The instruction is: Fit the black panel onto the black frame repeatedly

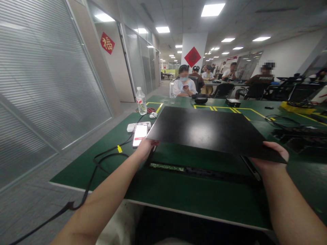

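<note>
A thin, flat black panel point(204, 131) is held up over the green table, its smooth face catching a bright reflection. My left hand point(147, 147) grips its near left corner, fingers mostly hidden under the edge. At the near right corner my right hand point(273, 158) is closed on the panel, thumb on top and the other fingers beneath. Below the panel lies a dark frame point(217, 174) on the table, with a green circuit strip point(167, 167) along its near side. The panel hides the frame's far part.
On the left are a lit phone point(140, 135), a white power strip point(131, 127), a water bottle point(141, 101) and a black cable point(95, 163) running off the table. A black case point(200, 99) stands at the far edge, where a person point(182, 86) sits. Dark equipment point(296, 136) lies right.
</note>
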Motion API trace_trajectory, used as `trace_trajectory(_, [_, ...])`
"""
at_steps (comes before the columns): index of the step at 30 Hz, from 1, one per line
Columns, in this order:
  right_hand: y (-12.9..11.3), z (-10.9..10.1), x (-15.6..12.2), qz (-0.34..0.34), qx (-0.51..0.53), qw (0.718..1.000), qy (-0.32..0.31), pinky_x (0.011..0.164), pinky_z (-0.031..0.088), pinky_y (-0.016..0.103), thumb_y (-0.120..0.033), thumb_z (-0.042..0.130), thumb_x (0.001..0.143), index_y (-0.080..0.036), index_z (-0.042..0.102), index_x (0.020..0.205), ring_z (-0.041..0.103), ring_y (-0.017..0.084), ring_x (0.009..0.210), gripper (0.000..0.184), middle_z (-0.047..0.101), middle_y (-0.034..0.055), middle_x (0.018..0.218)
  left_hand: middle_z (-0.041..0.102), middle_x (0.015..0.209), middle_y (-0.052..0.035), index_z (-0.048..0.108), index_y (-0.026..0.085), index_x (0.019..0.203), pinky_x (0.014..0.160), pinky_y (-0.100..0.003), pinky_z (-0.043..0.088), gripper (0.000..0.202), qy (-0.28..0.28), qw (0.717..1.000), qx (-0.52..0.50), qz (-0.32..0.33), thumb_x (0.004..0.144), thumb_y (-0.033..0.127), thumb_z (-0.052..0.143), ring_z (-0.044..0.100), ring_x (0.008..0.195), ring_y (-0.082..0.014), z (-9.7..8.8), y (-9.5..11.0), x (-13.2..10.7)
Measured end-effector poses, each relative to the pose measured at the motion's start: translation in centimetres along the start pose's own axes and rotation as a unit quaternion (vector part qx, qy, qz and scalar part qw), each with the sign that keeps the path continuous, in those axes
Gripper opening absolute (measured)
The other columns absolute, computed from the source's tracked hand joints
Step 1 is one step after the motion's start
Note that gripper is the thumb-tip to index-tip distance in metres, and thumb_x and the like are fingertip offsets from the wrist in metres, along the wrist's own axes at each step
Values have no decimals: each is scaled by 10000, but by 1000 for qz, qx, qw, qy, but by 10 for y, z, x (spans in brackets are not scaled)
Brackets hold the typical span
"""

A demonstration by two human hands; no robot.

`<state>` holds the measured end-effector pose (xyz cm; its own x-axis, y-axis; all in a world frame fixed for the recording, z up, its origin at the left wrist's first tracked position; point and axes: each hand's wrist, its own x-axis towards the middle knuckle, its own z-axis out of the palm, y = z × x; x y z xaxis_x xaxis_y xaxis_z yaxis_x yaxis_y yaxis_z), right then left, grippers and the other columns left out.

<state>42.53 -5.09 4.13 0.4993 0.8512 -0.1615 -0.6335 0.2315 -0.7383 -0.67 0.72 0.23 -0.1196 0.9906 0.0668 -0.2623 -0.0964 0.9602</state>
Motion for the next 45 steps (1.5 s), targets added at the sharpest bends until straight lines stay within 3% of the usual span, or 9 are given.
trace_trajectory(2, [0, 1, 1, 11, -14, 1000, -2, 965, 596, 503, -176, 547, 655, -198, 780, 1026, 765, 277, 816, 439, 801, 79, 930, 741, 721, -15, 741, 199, 805, 634, -281, 545, 135, -7, 992, -122, -25, 701, 274, 781, 671, 664, -186, 1, 8, -2])
trace_trajectory(4, [-1, 1, 1, 21, -27, 999, -6, 983, 586, 512, -179, 546, 647, -198, 781, 1059, 770, 293, 868, 474, 803, 82, 928, 762, 770, -43, 765, 171, 872, 611, -268, 536, 183, -39, 984, -167, -51, 757, 313, 761, 690, 690, -192, 2, 17, -5])
trace_trajectory(10, [0, -3, 4, 60, -106, 992, -42, 942, 607, 476, -134, 584, 611, -226, 768, 1032, 771, 309, 940, 469, 802, 75, 889, 789, 843, -48, 790, 140, 918, 632, -247, 528, 301, -63, 984, -163, -46, 630, 104, 710, 725, 793, -216, 2, 28, -10])
trace_trajectory(16, [6, -16, 16, 129, -240, 951, -143, 821, 636, 404, -160, 627, 672, -255, 740, 968, 770, 282, 883, 332, 798, 60, 901, 791, 859, -31, 801, 136, 950, 652, -233, 538, 350, -23, 985, -168, -17, 615, 130, 698, 693, 733, -168, -3, 36, -11])
trace_trajectory(20, [11, -18, 24, 161, -317, 929, -99, 656, 614, 315, -171, 603, 787, -211, 708, 866, 735, 218, 696, 137, 769, 75, 797, 797, 930, -51, 794, 156, 1016, 722, -311, 570, 420, -46, 991, -129, 10, 608, 198, 703, 725, 861, -250, -2, 41, -16])
trace_trajectory(23, [12, -18, 30, 158, -338, 925, -66, 575, 575, 259, -131, 594, 834, -188, 684, 809, 682, 174, 600, 110, 729, 62, 718, 796, 935, -72, 783, 146, 1016, 778, -346, 574, 442, -45, 993, -109, 20, 584, 214, 722, 725, 941, -294, -1, 40, -16])
trace_trajectory(33, [14, -22, 35, 84, -325, 942, -4, 494, 533, 220, -102, 624, 843, -143, 707, 940, 644, 142, 537, 134, 721, 82, 725, 738, 828, -18, 717, 180, 884, 637, -301, 532, 345, -2, 995, -103, -12, 541, 180, 678, 661, 751, -213, -8, 35, -14])
trace_trajectory(40, [15, -17, 28, 47, -344, 936, 58, 477, 532, 209, -103, 622, 848, -149, 647, 938, 643, 151, 498, 105, 719, 105, 651, 691, 784, -3, 646, 189, 860, 602, -284, 506, 345, -13, 996, -83, -30, 519, 140, 668, 623, 691, -189, -12, 32, -14])
trace_trajectory(45, [15, -16, 26, 29, -378, 923, 60, 461, 542, 235, -111, 596, 869, -160, 624, 940, 666, 186, 492, 91, 705, 108, 607, 679, 765, -1, 614, 199, 834, 581, -278, 486, 341, -12, 997, -73, -32, 502, 136, 658, 616, 672, -187, -10, 31, -16])
